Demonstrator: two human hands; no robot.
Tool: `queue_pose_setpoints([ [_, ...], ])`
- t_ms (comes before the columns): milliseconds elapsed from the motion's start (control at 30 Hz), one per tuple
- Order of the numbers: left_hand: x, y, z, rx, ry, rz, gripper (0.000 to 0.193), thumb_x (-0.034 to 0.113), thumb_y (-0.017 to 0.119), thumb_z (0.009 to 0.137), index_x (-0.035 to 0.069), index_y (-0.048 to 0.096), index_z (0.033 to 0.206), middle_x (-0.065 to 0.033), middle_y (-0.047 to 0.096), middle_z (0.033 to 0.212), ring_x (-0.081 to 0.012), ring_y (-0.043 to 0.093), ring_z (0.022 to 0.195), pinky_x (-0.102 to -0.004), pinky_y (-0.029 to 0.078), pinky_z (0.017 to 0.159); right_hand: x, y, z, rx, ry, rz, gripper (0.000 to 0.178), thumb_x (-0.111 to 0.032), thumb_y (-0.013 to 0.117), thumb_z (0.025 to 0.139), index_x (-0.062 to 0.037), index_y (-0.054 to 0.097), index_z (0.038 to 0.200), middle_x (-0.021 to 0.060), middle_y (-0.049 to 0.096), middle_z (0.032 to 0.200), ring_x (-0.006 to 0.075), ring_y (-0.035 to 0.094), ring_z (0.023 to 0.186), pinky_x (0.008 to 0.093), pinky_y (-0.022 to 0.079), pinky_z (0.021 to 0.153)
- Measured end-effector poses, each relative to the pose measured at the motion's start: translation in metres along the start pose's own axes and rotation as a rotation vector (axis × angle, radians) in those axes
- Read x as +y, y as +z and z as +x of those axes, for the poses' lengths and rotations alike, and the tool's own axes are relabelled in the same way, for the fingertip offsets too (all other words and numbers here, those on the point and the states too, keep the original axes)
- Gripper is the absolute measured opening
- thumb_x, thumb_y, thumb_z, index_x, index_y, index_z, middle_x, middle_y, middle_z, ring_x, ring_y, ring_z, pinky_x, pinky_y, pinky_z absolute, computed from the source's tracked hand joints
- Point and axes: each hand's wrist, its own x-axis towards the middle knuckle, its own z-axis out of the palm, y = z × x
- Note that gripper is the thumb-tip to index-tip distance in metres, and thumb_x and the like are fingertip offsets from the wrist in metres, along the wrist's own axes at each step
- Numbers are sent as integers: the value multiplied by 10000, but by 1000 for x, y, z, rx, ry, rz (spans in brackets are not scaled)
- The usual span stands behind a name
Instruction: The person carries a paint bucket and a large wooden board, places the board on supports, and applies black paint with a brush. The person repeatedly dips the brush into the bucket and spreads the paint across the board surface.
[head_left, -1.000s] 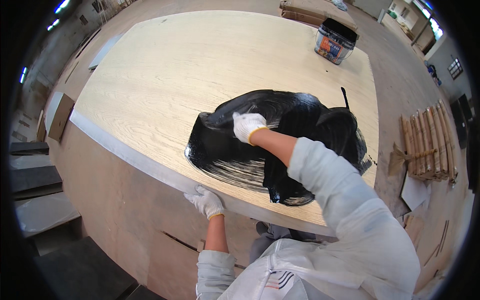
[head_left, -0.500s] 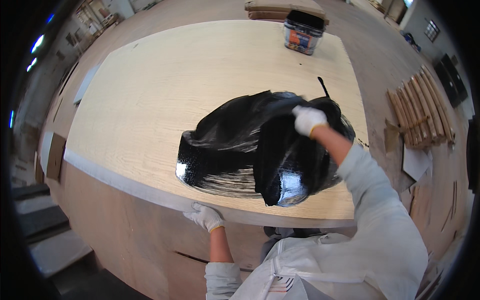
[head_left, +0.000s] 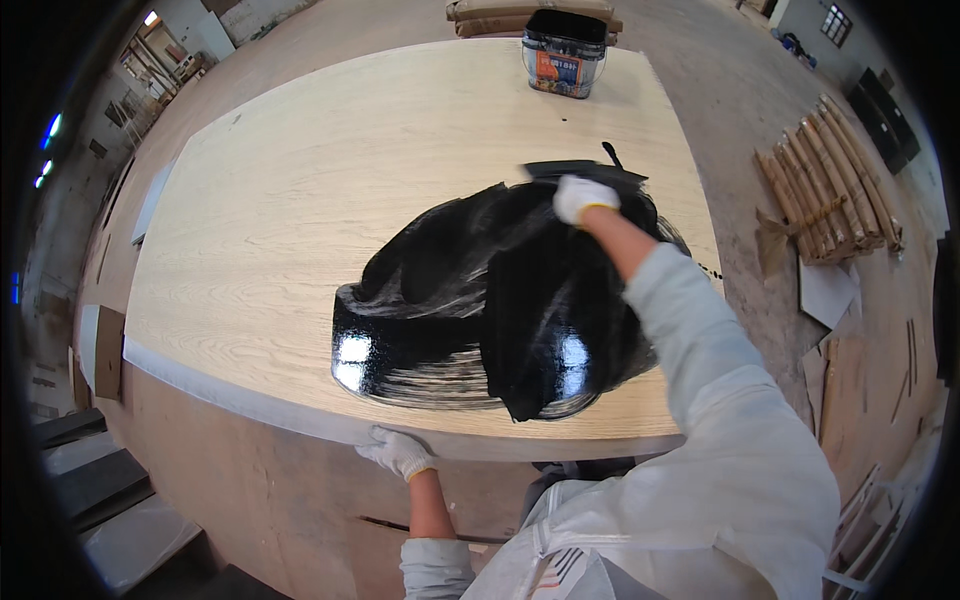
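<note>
Grips dark flat blade in right hand at far edge of black coating on pale panel; touches near edge with left hand, well apart, can't tell if clamped. Could smear off panel if swept too wide, or streak under uneven pressure.

Pale yellow wood-grained board, streaky black coating, black blade, white yellow-cuffed gloves, pale grey sleeves
</note>
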Motion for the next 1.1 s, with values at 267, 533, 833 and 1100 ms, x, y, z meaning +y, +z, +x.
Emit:
queue_pose_setpoints([
  [267, 8, -9, -10, 28, 41, -111, 700, 330, 497, 1103, -114, 261, 1590, -355, 439, 1550, -445, 525, 1378, -456, 460, 1127, -48, -7, -2, -100, -207, -114, 399, -238, 538, 961, -105, 780, 1248, 159, 741, 1302, 340, 708, 1233, 454, 575, 980],
  [533, 9, -10, -8, -20, 10, 38, 723, 337, 481, 1103, -130, 230, 1594, -373, 400, 1571, -459, 502, 1399, -465, 448, 1143, -186, 22, -24, -136, -417, -154, 384, -229, 571, 926, -75, 794, 1199, 176, 757, 1254, 338, 739, 1164, 476, 593, 937],
  [833, 16, -11, -9, 17, -23, 111, 731, 346, 482, 1100, -120, 225, 1601, -363, 381, 1595, -461, 457, 1444, -462, 406, 1180, -202, 39, -29, 79, -610, -200, 377, -227, 571, 891, -101, 811, 1153, 192, 764, 1212, 347, 753, 1107, 482, 595, 916],
  [1100, 10, -12, -10, 37, 21, 18, 722, 342, 514, 1099, -143, 272, 1575, -377, 390, 1582, -464, 465, 1429, -458, 395, 1181, -186, 9, 5, -119, -447, -223, 376, -232, 553, 936, -78, 799, 1174, 209, 764, 1201, 363, 753, 1104, 465, 602, 902],
])
